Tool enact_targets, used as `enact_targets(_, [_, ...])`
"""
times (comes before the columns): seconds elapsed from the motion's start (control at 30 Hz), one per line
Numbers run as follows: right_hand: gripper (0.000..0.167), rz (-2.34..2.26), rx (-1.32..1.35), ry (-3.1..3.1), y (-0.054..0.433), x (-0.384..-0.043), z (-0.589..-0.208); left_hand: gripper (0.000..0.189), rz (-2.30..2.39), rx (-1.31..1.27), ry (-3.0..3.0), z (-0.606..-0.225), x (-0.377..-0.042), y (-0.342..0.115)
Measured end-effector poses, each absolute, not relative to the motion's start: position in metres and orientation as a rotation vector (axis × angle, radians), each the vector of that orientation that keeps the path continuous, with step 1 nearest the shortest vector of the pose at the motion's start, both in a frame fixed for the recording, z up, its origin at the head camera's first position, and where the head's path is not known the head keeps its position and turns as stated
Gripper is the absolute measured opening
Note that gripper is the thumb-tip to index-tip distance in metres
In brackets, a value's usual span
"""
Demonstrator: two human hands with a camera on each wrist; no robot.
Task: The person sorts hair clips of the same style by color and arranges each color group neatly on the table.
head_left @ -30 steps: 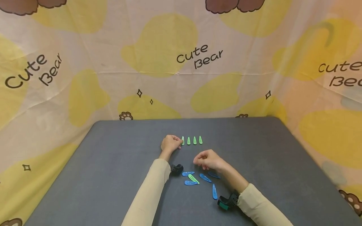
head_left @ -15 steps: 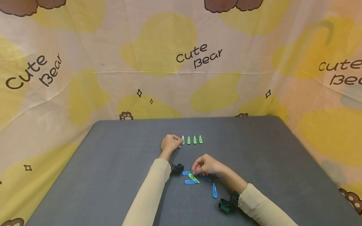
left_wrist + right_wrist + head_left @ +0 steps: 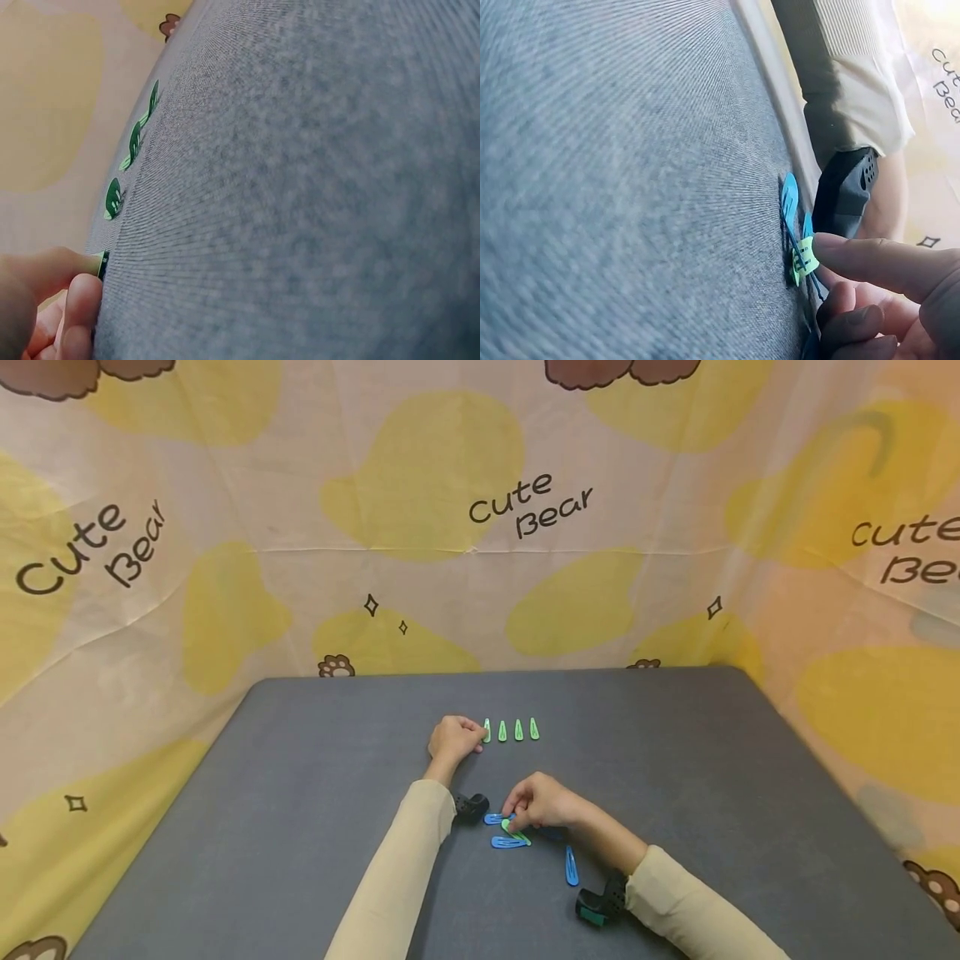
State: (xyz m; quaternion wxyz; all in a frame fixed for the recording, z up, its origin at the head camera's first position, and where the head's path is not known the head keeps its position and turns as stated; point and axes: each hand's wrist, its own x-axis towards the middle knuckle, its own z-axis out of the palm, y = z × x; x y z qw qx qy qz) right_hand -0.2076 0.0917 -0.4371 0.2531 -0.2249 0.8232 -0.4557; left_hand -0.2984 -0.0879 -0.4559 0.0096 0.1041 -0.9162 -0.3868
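Note:
Several green snap hair clips stand in a row towards the far side of the table. My left hand pinches the leftmost clip of that row, whose edge shows at the fingertips in the left wrist view. Nearer to me, my right hand holds a loose green hair clip between thumb and fingers, low over the table; the fingertips behind the clip are partly hidden. Blue hair clips lie around and against this green one. Other blue clips are mostly covered by my right hand.
A single blue clip lies near the black wrist camera on my right arm. The other wrist camera sits just left of the loose clips. Behind the grey table hangs a printed cloth.
My right hand has come down and left from above the blue clips onto the loose green clip. The left hand has stayed at the row's left end.

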Motion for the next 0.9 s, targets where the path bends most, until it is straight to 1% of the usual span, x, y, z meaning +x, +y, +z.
enact_targets(0.9, [0.008, -1.235, -0.600, 2.290, 0.0911, -0.2073, -0.4414, 0.015, -1.185, 0.316, -2.861, -0.4555, -0.2980, -0.0874])
